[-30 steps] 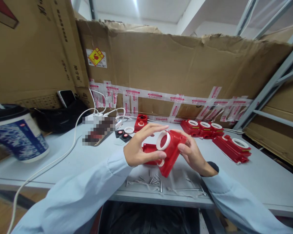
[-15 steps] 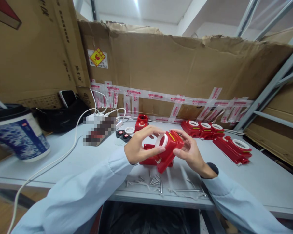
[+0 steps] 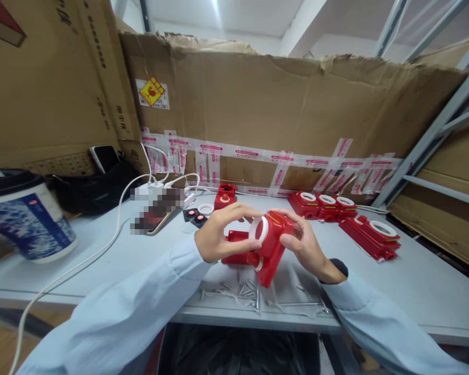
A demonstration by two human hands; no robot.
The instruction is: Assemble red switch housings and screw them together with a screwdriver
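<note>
A red plastic housing (image 3: 275, 242) is held tilted above the table between both hands. My left hand (image 3: 219, 234) grips a white ring (image 3: 261, 230) at the housing's round opening, with thumb and fingers on either side of it. Around the housing's right side my right hand (image 3: 303, 242) is closed, its thumb on the near face. Behind and below lies another red part (image 3: 234, 249), partly covered by my left hand. Loose screws (image 3: 250, 288) and thin clear plastic bags (image 3: 297, 308) lie near the table's front edge.
Several red housings with white rings (image 3: 324, 205) stand back right, with a longer one (image 3: 371, 237) nearer. Back left are a red part (image 3: 224, 197), a loose white ring (image 3: 206, 209), black pieces (image 3: 195, 216), a phone (image 3: 158, 211), cables and a cup (image 3: 31, 219). Cardboard (image 3: 234, 104) walls the back.
The held housing has turned, its lower end swinging slightly right and down, so the white ring faces more to the left. Both hands keep their hold. The camera view has shifted slightly.
</note>
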